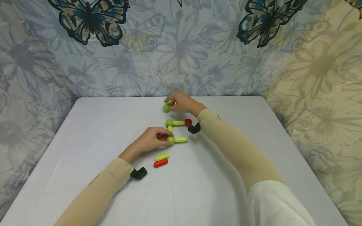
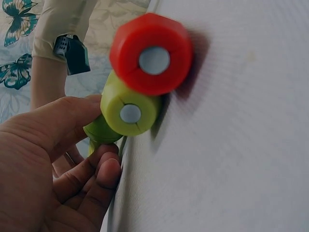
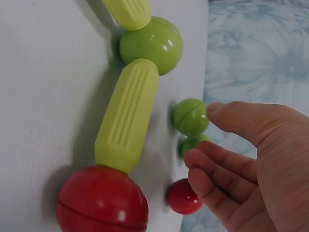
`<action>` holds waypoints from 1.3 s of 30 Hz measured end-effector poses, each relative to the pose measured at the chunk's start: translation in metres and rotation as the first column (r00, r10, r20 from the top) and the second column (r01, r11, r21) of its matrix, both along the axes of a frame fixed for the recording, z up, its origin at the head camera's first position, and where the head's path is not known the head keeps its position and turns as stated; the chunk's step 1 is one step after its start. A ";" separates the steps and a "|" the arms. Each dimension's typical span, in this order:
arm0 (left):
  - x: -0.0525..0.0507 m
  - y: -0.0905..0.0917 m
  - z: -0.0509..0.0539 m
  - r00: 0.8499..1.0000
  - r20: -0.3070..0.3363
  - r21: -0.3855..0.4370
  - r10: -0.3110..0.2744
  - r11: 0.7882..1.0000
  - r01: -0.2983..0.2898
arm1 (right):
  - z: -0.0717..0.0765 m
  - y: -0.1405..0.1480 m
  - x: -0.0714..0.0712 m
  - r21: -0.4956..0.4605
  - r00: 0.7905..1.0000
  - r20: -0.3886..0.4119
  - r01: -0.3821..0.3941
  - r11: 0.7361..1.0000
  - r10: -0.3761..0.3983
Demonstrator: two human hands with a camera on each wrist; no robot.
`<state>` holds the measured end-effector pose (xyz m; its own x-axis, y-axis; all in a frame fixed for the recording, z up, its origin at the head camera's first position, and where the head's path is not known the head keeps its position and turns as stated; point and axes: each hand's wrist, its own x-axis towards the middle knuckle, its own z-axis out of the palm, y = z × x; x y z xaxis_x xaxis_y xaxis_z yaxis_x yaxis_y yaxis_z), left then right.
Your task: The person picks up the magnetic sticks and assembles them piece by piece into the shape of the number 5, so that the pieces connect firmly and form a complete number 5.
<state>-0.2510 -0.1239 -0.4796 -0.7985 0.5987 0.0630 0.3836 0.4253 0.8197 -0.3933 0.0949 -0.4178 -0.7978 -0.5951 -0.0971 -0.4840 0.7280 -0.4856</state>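
Observation:
My left hand (image 1: 152, 138) pinches a green ball (image 1: 171, 141) between thumb and fingers. From that ball a yellow-green magnetic rod (image 1: 181, 139) points right, and another rod (image 1: 170, 128) leads up to a second green ball (image 1: 169, 122). A third yellow-green rod (image 1: 178, 123) joins the latter to a red ball (image 1: 188, 122). At the back of the table, my right hand (image 1: 183, 103) reaches among loose balls with fingers loosely bent. Its thumb is at the edge of one loose green ball (image 3: 191, 117), its fingertips beside another green ball (image 3: 194, 144) and a red one (image 3: 184, 196).
In front of the left hand lie a loose yellow-green rod (image 1: 162, 157) and a red rod (image 1: 161, 163), side by side, with pale metal discs on their ends. A white cloth covers the table (image 1: 198, 194). Behind it hangs a flowered, butterfly-printed cloth (image 1: 181, 53).

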 end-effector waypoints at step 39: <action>-0.001 0.000 -0.001 0.999 0.030 -0.011 0.018 1.000 -0.018 | -0.014 0.012 0.018 -0.104 0.996 -0.063 0.058 0.993 -0.065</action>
<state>-0.2516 -0.1244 -0.4806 -0.8105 0.5849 0.0321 0.3510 0.4410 0.8260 -0.3758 0.1066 -0.4317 -0.8358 -0.5488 0.0156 -0.4732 0.7057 -0.5273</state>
